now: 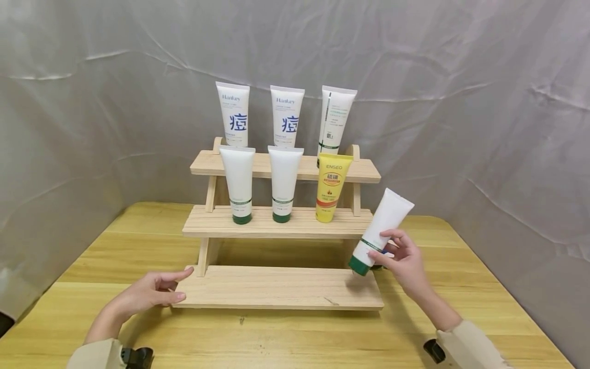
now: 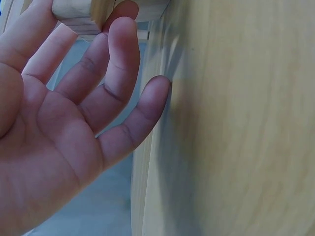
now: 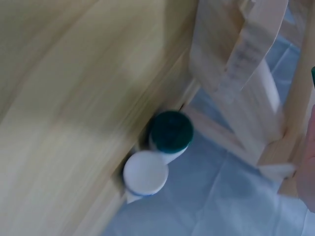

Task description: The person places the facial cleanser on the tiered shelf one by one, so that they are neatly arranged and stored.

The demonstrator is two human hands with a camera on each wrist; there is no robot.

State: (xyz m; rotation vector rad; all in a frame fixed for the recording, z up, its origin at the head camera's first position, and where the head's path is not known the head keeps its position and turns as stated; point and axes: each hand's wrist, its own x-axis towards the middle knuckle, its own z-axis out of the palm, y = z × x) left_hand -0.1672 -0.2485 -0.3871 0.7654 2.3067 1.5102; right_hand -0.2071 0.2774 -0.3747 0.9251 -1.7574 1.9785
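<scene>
My right hand [image 1: 405,261] pinches a white tube with a green cap [image 1: 384,225] between thumb and fingers. The tube leans, cap down and to the left, over the right end of the wooden three-step display stand [image 1: 276,289]. In the right wrist view only a sliver of that hand [image 3: 307,162] shows at the edge. At the left end of the bottom step, my left hand [image 1: 147,293] touches the wood with its fingers spread and loosely bent; the left wrist view shows the fingertips against the board's end [image 2: 78,14].
Two white tubes [image 1: 238,179] and a yellow tube [image 1: 333,187] stand on the middle step. Several white tubes [image 1: 285,115] stand on the top step. On the table beside the stand, the right wrist view shows a green cap [image 3: 171,132] and a white cap [image 3: 145,173]. Grey cloth hangs behind.
</scene>
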